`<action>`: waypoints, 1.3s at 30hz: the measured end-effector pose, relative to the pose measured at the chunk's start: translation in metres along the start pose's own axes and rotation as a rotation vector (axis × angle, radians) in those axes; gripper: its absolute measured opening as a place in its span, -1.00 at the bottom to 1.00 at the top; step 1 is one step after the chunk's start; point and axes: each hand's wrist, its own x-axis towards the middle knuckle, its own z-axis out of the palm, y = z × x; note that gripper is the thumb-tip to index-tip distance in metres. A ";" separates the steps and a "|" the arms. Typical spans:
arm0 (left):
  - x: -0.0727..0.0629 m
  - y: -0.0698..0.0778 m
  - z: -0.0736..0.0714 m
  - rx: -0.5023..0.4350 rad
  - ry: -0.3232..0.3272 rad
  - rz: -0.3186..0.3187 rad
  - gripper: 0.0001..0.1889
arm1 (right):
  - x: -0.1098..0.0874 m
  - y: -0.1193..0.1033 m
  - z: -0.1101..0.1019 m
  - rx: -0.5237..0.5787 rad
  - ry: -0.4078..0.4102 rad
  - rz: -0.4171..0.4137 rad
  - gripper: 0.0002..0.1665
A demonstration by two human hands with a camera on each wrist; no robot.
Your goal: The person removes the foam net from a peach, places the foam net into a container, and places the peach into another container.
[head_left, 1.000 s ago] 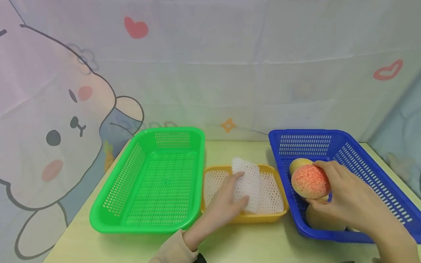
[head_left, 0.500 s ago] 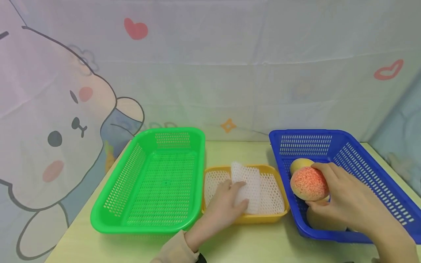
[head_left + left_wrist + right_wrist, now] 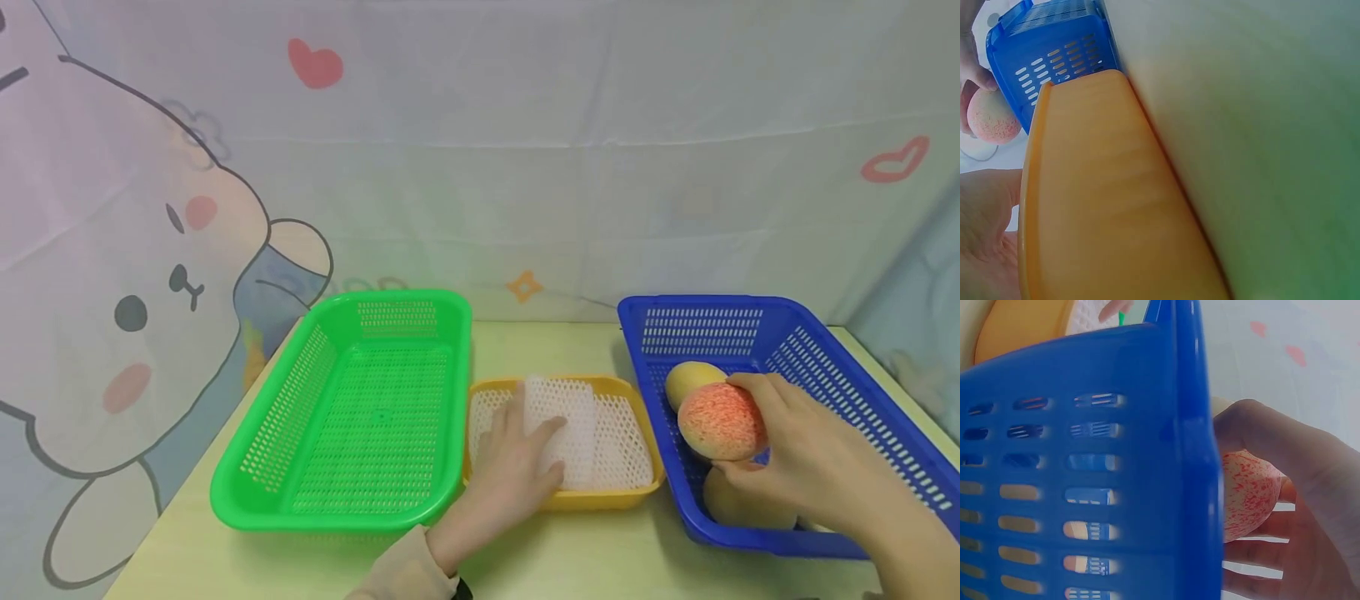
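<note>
My right hand [image 3: 817,467] grips a red-speckled peach [image 3: 722,422] at the left side of the blue basket [image 3: 701,533]. The right wrist view shows the peach [image 3: 1250,494] between thumb and fingers, partly hidden by the basket wall. My left hand [image 3: 506,462] reaches over the yellow basket [image 3: 600,500], its fingers spread. Index finger and thumb lie apart on a folded white foam net [image 3: 562,417], while another finger runs along the net's left edge. In the left wrist view the yellow basket's side hides most of that hand [image 3: 985,231].
Inside the blue basket are a yellow fruit [image 3: 690,379] and a larger pale round fruit [image 3: 742,500]. More white foam netting [image 3: 621,442] lines the yellow basket. A green basket [image 3: 367,417] stands on the left of the pale table [image 3: 555,550], with a printed cloth [image 3: 480,167] behind.
The foam net has come down from a raised tilt to lie flatter in the yellow basket, and the left fingers have spread. The right hand keeps the peach in nearly the same place.
</note>
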 end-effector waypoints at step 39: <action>-0.001 -0.002 0.002 0.069 -0.081 0.079 -0.62 | -0.009 0.064 -0.005 0.046 -0.064 0.150 0.03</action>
